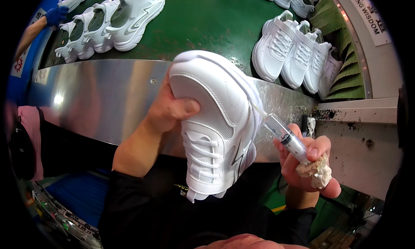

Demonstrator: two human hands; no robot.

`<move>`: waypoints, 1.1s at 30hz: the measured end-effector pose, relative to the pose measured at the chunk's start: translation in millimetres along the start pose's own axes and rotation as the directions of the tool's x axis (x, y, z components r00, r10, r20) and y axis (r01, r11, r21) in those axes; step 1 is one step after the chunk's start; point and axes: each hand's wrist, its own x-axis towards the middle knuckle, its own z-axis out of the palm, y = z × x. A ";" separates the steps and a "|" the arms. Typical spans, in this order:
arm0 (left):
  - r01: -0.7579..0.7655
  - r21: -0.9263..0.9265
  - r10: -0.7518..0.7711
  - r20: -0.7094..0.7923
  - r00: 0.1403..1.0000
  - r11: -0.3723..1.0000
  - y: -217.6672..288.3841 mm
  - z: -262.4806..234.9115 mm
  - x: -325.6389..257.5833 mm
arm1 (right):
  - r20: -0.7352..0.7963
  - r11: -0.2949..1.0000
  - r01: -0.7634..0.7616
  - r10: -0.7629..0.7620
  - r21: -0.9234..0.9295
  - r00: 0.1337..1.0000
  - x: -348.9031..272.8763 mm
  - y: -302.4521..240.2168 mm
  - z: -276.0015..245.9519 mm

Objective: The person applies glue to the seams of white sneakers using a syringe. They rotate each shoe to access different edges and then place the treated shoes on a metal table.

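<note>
A white sneaker (212, 106) is held up in front of me, toe pointing away and laces toward me. My left hand (170, 106) grips it around the forefoot from the left, thumb across the mesh upper; the other fingers are hidden behind the shoe. In my right hand (307, 158) is a clear plastic syringe (286, 138) with a dark plunger seal. Its tip lies at the seam between upper and sole on the shoe's right side. Crumpled off-white material (317, 170) covers the syringe's rear end, against my palm and fingers.
A green surface (203, 24) lies beyond a metal ledge (99, 97). White sneakers stand in a row (129, 22) at far left and another (276, 46) at far right, beside green flaps (348, 76). A blue-gloved hand (56, 16) of another person touches a shoe at upper left.
</note>
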 end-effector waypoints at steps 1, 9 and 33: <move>0.012 -0.012 -0.012 -0.010 1.000 1.000 -0.6 -0.5 0.1 | 0.006 1.000 -0.008 0.008 0.005 1.000 -2.8 1.7 -3.2; 0.080 -0.088 -0.088 -0.090 0.992 0.993 -11.6 -2.6 3.7 | -0.083 0.992 -0.127 0.125 -0.015 0.989 -20.3 11.4 -12.0; 0.039 -0.152 -0.049 -0.060 0.997 0.988 -22.5 -31.4 25.1 | -0.107 0.988 -0.056 0.072 0.145 0.992 -72.3 43.6 -27.3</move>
